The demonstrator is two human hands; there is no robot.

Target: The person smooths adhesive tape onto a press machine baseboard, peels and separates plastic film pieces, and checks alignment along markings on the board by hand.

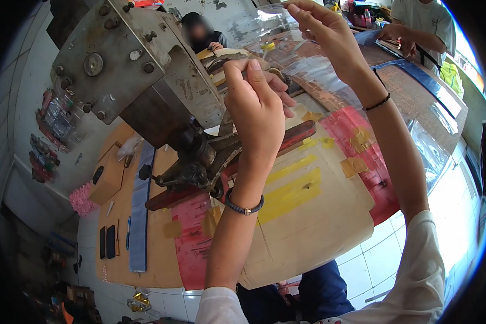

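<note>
My right hand (329, 43) is raised at the top, thumb and fingers pinched on a clear plastic sheet (278, 35). Nearer the middle, my left hand (256, 108) is closed, its thumb pressed on the bent index finger, apparently at the lower edge of the same sheet; the exact grip is hard to see. Left of that hand stands a heavy grey metal machine (113, 59) with a dark head over the table. A red bar (299, 137) runs beneath my left wrist, across the tan board (318, 216).
Red sheets (362, 162) and yellow tape (297, 186) cover parts of the board. A long blue-grey strip (140, 216) and a cardboard box (107, 175) lie at left. One person (202, 35) sits behind the machine; another (426, 32) works at far right with plastic sheets.
</note>
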